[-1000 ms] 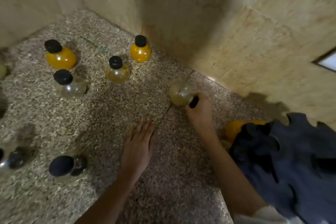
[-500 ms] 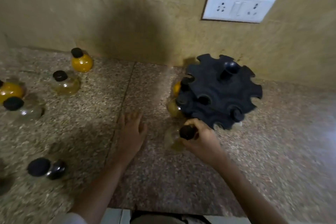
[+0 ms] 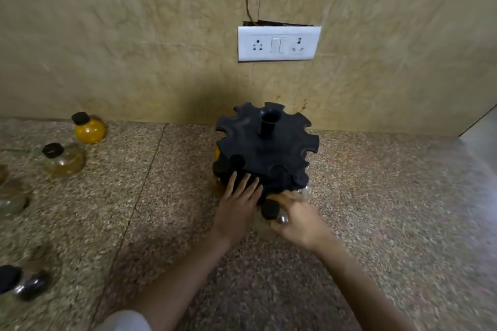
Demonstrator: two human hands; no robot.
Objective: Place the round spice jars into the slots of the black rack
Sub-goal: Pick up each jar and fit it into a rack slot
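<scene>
The black rack (image 3: 266,148), round with notched slots and a central tube, stands against the wall. My right hand (image 3: 301,220) grips a clear round jar with a black cap (image 3: 269,209) at the rack's near lower edge. My left hand (image 3: 238,207) rests flat with fingers apart against the rack's near left side. Several black caps sit in the rack's lower slots, and a yellow jar (image 3: 216,152) peeks out at its left. Loose jars stand at the left: a yellow jar (image 3: 88,129), a pale amber jar (image 3: 64,160), and a dark-filled jar (image 3: 24,281).
The speckled granite counter (image 3: 376,196) meets a beige marble wall. A white socket and switch plate (image 3: 279,43) hangs on the wall above the rack, with a thin cord running up from it. More blurred jars sit at the far left edge (image 3: 10,196).
The view swung right, bringing the rack to the centre. My right hand carried the clear jar up to the rack's near edge. My left hand left the counter and now lies against the rack.
</scene>
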